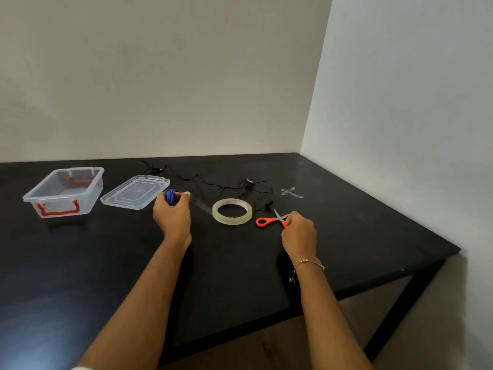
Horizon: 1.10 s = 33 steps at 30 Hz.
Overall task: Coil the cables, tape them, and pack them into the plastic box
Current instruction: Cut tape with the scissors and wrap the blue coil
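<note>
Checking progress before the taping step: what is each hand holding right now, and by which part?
The left hand grips the blue cable coil around its bundled loops. The right hand holds the orange scissors by one handle.

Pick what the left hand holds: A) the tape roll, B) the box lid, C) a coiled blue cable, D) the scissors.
C: the left hand grips a coiled blue cable, while the tape roll lies on the table.
</note>
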### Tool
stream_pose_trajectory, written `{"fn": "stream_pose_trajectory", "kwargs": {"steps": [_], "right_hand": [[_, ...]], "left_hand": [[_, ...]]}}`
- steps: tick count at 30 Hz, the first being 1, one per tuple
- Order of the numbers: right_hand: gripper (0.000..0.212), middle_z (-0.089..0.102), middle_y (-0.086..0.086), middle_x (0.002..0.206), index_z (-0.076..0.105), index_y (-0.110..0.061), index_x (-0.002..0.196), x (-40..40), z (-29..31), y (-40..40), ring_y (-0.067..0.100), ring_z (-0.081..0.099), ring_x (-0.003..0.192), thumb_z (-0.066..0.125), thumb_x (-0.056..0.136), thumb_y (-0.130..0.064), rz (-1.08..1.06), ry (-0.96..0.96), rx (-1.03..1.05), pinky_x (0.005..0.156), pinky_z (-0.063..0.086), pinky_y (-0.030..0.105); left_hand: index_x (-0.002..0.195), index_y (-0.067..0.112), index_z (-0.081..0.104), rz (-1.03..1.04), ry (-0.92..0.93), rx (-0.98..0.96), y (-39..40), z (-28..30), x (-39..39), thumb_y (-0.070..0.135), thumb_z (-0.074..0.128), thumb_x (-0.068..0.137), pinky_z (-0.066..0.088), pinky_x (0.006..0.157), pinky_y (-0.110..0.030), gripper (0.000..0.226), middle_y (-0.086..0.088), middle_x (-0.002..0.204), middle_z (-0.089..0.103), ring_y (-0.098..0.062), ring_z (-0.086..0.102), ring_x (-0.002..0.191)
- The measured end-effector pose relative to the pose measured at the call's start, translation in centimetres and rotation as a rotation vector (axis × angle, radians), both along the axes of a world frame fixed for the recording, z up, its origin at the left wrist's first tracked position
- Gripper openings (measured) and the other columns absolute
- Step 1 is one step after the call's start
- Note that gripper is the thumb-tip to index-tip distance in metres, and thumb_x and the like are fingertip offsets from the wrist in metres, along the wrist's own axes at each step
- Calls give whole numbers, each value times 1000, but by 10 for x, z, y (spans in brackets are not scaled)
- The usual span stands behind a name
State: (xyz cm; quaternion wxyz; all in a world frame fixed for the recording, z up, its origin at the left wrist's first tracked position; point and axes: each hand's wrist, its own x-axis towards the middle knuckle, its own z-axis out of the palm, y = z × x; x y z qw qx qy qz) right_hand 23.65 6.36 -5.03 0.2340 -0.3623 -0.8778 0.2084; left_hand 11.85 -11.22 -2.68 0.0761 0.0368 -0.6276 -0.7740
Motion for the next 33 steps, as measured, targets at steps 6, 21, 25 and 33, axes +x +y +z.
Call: {"fn": "stream_pose_trajectory", "kwargs": {"steps": [6, 21, 25, 33], "right_hand": [[31, 54, 12, 112, 52, -10, 110, -13, -7, -13, 29, 54, 106, 52, 90, -33, -84, -32, 97, 102, 38, 49], [30, 46, 16, 122, 50, -6, 118, -16, 8, -24, 32, 50, 110, 56, 88, -3, -15, -163, 113, 89, 46, 39], [29, 43, 16, 118, 48, -6, 113, -7, -2, -25, 23, 48, 96, 53, 87, 6, 44, -52, 123, 73, 40, 23], [47, 51, 14, 121, 40, -8, 137, -22, 7, -48, 21, 54, 109, 46, 91, 3, 144, 350, -156, 89, 42, 21]], "left_hand": [[106, 15, 52, -11, 6, 2, 1, -1, 0, 10, 62, 85, 48, 80, -25, 24, 5, 86, 51, -6, 52, 72], [114, 12, 53, -37, -37, 22, -6, -1, -1, 10, 63, 84, 49, 82, -27, 31, -3, 100, 53, -8, 53, 80], [99, 18, 51, -48, -22, 35, -7, -2, -3, 10, 63, 84, 49, 82, -28, 21, 2, 90, 54, -7, 53, 75], [78, 26, 48, -43, -9, 25, -5, -4, -6, 11, 63, 84, 48, 78, -29, 22, 4, 82, 53, -11, 54, 78]]}}
